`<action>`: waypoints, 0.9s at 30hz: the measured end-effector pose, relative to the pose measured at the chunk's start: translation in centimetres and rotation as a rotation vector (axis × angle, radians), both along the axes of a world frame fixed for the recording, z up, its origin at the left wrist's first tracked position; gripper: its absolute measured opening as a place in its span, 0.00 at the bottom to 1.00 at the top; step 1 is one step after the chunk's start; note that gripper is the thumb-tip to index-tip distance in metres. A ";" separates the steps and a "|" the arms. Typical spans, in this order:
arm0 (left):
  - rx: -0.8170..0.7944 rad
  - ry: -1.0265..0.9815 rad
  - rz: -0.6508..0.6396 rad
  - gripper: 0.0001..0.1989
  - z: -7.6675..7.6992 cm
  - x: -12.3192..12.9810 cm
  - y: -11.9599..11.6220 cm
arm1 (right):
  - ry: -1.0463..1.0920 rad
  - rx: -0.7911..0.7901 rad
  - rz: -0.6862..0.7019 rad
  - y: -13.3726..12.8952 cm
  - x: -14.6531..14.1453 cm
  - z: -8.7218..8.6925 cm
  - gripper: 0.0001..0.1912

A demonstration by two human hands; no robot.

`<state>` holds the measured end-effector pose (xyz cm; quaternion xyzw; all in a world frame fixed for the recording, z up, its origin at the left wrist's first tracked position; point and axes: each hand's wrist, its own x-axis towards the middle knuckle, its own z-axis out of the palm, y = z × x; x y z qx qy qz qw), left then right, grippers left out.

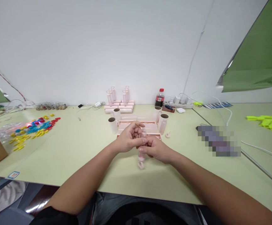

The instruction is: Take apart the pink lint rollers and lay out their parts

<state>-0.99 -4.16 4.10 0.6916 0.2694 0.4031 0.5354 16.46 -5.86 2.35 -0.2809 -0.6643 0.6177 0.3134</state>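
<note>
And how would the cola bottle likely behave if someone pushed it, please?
The cola bottle likely has some weight, given the dark liquid inside. Tall and narrow, it might tip if pushed high; its round body could then roll.

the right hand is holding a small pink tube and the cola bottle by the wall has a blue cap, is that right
The cap is red, not blue, as the head view shows. The rest holds: the cola bottle is by the wall, and the right hand is holding a small pink tube.

A pink tube (141, 156) is being held between the left hand (131, 137) and right hand (156, 149) above the worktop's (117, 184) near edge.
</note>
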 end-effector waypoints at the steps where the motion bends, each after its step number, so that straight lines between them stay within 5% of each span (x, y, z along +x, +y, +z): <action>1: 0.042 0.020 0.028 0.24 0.0 0.1 -0.1 | 0.025 0.020 -0.042 0.0 0.0 -0.1 0.15; 6: 0.377 0.447 0.176 0.21 0.5 -0.2 -0.1 | 0.296 -0.028 -0.367 0.7 0.7 -0.3 0.17; 11: 0.443 0.752 0.169 0.25 0.8 -0.4 0.0 | 0.360 -0.097 -0.338 1.0 1.2 -0.5 0.16; 20: 0.212 0.377 -0.151 0.28 0.7 -0.6 0.0 | 0.462 -0.166 -0.202 0.9 1.9 0.1 0.16; 23: 0.103 0.193 -0.093 0.29 0.6 -1.3 0.6 | 0.553 -0.215 -0.161 0.8 2.4 0.9 0.16; 27: 0.035 -0.037 0.154 0.17 2.2 -4.2 1.8 | 0.540 -0.193 -0.278 1.0 2.1 1.2 0.14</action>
